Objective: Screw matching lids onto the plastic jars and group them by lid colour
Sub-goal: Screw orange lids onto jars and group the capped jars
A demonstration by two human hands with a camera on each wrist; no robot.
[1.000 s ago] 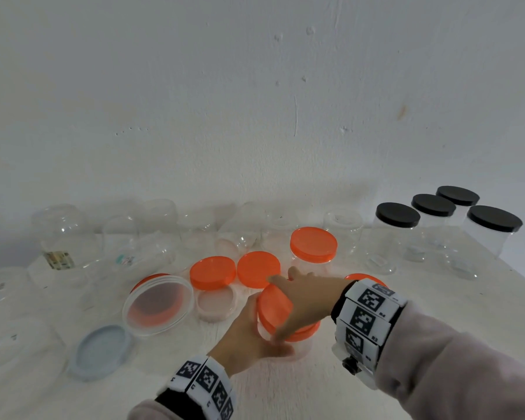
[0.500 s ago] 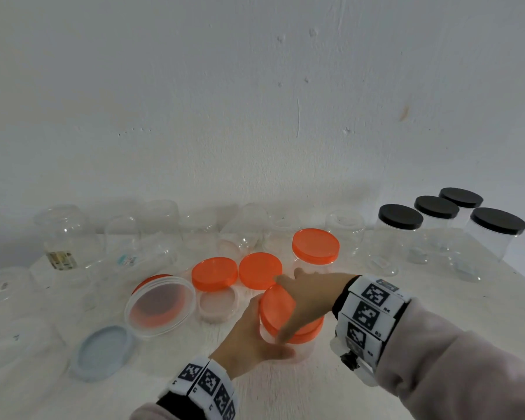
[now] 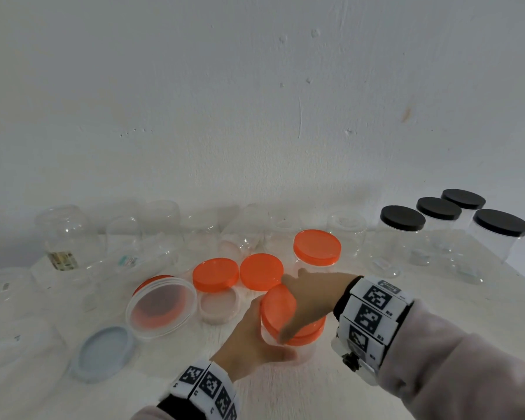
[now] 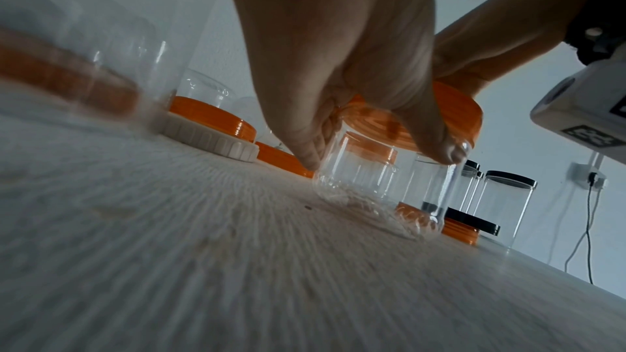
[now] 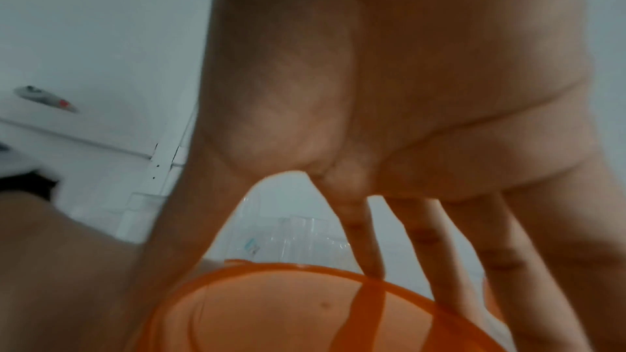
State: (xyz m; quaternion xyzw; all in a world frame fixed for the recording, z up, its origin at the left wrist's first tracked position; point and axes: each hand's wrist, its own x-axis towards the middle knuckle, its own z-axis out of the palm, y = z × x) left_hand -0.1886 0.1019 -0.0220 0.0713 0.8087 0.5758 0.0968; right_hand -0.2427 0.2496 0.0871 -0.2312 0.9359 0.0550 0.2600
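Observation:
A small clear jar (image 3: 305, 351) stands on the white table (image 3: 285, 395) near the front centre, with an orange lid (image 3: 278, 307) on its mouth. My left hand (image 3: 249, 341) grips the jar's body from the left; the left wrist view shows the left hand (image 4: 377, 158) with thumb and fingers curled round the jar (image 4: 369, 192) just under the lid (image 4: 453, 114). My right hand (image 3: 309, 298) lies over the lid from the right. In the right wrist view the right hand (image 5: 271, 250) has its thumb and fingers spread down onto the rim of the lid (image 5: 305, 312).
Behind stand an orange-lidded jar (image 3: 317, 247) and two loose orange lids (image 3: 215, 273) (image 3: 262, 275). A wide clear tub (image 3: 161, 304), a white lid (image 3: 219, 307) and a blue-grey lid (image 3: 103, 353) lie left. Black-lidded jars (image 3: 402, 218) group at right. Open clear jars (image 3: 62, 234) line the wall.
Both hands stay on the same jar and lid in the same spot. Only the view has shifted a little.

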